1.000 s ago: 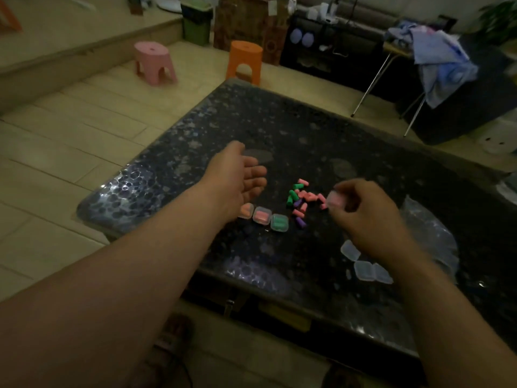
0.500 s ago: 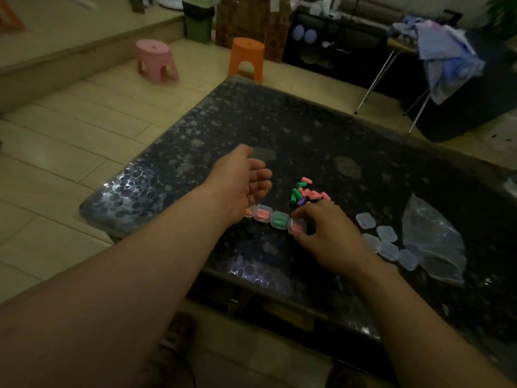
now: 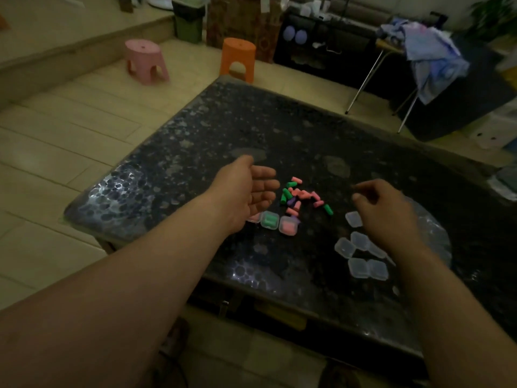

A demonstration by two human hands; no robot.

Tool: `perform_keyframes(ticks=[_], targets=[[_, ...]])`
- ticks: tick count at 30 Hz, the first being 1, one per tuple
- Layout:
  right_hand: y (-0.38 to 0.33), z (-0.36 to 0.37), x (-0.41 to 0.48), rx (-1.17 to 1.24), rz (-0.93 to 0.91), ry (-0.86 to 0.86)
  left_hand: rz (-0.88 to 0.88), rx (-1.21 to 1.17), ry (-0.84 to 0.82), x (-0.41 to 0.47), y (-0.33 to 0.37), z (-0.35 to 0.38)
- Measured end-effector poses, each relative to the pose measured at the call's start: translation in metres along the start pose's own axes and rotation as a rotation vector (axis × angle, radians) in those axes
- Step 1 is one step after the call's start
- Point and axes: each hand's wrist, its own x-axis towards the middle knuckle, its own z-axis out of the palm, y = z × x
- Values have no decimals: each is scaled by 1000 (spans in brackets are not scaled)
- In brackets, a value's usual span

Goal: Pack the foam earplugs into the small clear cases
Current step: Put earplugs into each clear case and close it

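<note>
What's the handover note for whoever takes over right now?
Left hand: open, empty, beside the loose earplugs.
Right hand: empty, fingers loosely curled above the empty cases.
Done: filled cases in a row near the table front edge, green case and pink case; a third shows partly behind the left hand.
Left: pack the remaining pile into the empty cases.

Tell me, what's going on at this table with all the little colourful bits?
A person is sorting foam earplugs into small clear cases. Filled cases, one green and one pink, sit in a row by the left hand, which is open and holds nothing. The right hand hovers over a cluster of empty cases, beside a plastic bag. Many earplugs lie loose on the dark table.
</note>
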Motion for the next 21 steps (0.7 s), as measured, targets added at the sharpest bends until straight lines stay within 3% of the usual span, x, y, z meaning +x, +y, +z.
perform_keyframes(ticks=[4,9,13,15,18,21], targets=[[10,-3,4,-126,41,-63,-17,-15,-21,-2,-2,7],[13,13,6,-549,-12,-179,-37,22,-28,-3,-6,8],[13,19,7,-627,6,-176,-47,73,-38,0,-10,9],[11,18,8,-540,-21,-170,-40,95,-40,2,-13,10],[-5,13,1,-102,-16,-246,-31,119,-90,3,-20,12],[-31,4,-15,237,-143,-294,-98,142,-214,0,-28,16]])
